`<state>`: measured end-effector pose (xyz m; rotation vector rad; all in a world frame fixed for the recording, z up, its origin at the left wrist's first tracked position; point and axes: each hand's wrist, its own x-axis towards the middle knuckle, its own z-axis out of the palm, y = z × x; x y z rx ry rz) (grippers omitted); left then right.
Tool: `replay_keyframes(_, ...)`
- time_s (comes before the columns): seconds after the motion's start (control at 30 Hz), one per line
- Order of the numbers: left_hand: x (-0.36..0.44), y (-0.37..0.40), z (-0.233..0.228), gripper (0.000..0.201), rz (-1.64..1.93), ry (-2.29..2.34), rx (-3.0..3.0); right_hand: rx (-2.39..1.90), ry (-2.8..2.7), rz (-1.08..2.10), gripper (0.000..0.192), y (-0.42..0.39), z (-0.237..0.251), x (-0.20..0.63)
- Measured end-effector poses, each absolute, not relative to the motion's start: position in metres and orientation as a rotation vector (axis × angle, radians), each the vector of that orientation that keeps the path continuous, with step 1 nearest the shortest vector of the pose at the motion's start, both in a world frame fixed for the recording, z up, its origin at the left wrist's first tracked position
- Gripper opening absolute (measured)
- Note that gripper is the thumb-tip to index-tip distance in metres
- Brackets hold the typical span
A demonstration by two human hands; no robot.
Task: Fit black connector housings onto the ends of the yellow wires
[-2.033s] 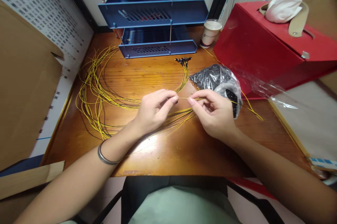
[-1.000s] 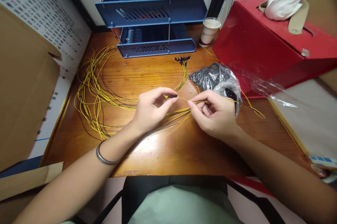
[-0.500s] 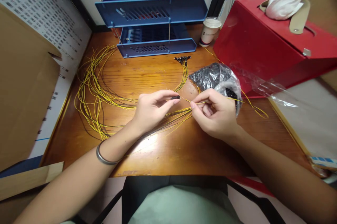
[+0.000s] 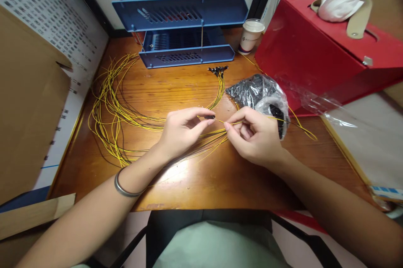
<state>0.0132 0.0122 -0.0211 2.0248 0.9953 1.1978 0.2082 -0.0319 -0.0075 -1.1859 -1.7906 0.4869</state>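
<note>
The yellow wire (image 4: 234, 123) ran roughly left-right across the wooden desk (image 4: 195, 184), its free end pointing toward the left hand (image 4: 182, 131), the rest trailing off to the right past the plastic bag of black parts (image 4: 258, 94). It was thin, yellow, nearly straight betw. the two hands, w/ a slight upward tilt at the tip. The left hand had thumb and forefinger pinched shut on a small black sleeve (image 4: 209, 117) (short, dark, tube-like, long axis in line w/ the wire). The right hand (image 4: 255, 136) was pinched closed on the wire just beside its tip, fingertips near the left hand's but apart. Both hovered just above the desk, over a loose bundle of yellow wires (image 4: 110, 108) that fanned out left. A blue tray rack (image 4: 182, 12) and red box (image 4: 302, 54) stood behind.
</note>
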Motion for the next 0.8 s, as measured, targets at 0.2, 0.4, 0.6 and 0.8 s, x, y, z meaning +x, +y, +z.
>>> replay_keyframes(0.2,0.0139,0.0117,-0.0197,0.011,1.204,0.985,2.027,-1.179,-1.797,0.482,0.012,-0.0314,-0.0083,0.2079)
replay_keyframes(0.4,0.0138,0.0117,-0.0198,0.011,1.190,0.985,2.038,-1.180,-1.795,0.487,0.013,-0.0314,-0.0078,0.2076)
replay_keyframes(0.6,0.0139,0.0116,-0.0181,0.011,1.190,0.956,2.043,-1.162,-1.807,0.458,0.011,-0.0319,-0.0077,0.2084)
replay_keyframes(0.8,0.0143,0.0111,-0.0180,0.010,1.180,0.962,2.047,-1.167,-1.808,0.447,0.010,-0.0302,-0.0079,0.2079)
